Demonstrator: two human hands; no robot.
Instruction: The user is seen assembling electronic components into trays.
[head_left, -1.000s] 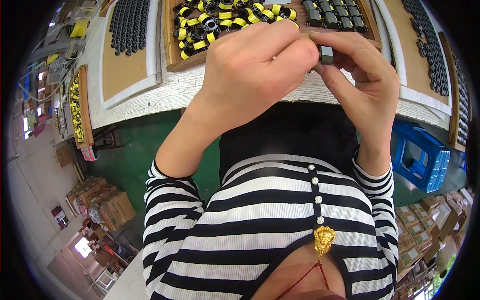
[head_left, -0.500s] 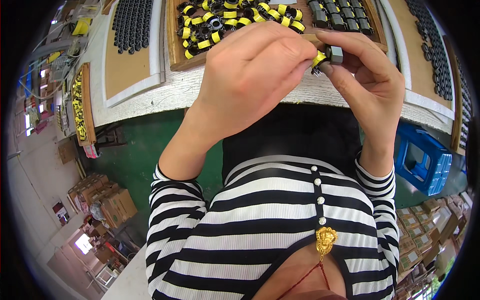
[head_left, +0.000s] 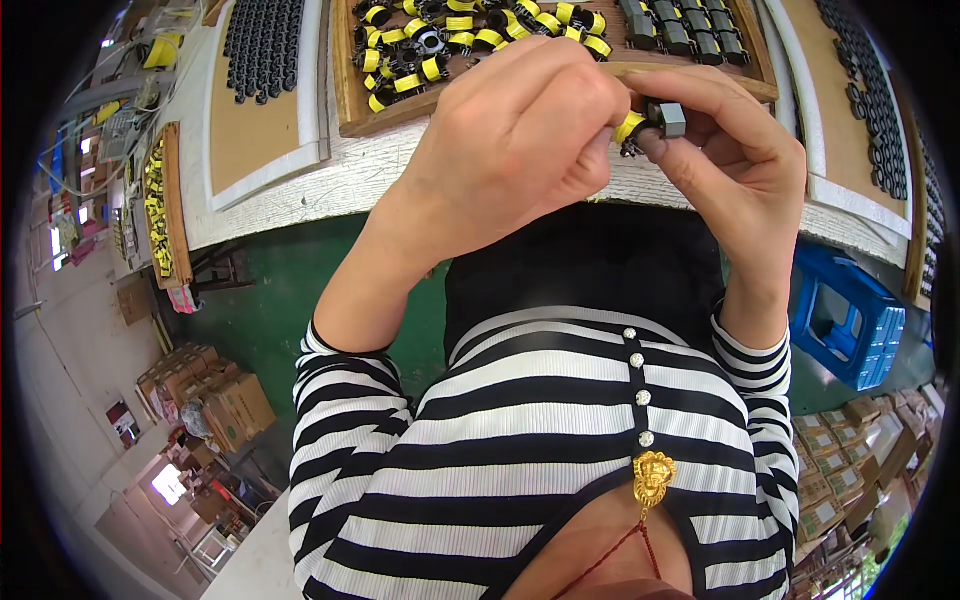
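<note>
Coil (head_left: 632, 126) and core (head_left: 667, 118) sat pinched between both hands, held up close over the near edge of the worktop (head_left: 330, 185). My left hand (head_left: 520, 140) was curled nearly into a fist, its fingertips closed on the yellow-taped coil from the left. My right hand (head_left: 735, 150) was closed on the grey core, thumb underneath and forefinger across the top, so the two parts met between the hands.

I judged both pieces to be light and rigid. The core looked like a hard, brittle block that would chip if dropped or forced in crooked, so I would grip it on its flat faces, not its corners. The coil's tape looked smooth and a bit slick; the tape band seemed the safest hold, away from whatever pins hung below it, which I could not see clearly.

Just beyond my hands stood a wooden tray (head_left: 352, 90) with more yellow-taped coils (head_left: 420, 50) heaped on its left side and grey cores (head_left: 685, 30) in rows on its right. Far to the left of my left hand lay a board of black parts (head_left: 262, 45), and below my right hand a blue stool (head_left: 845, 325) stood on the floor.
</note>
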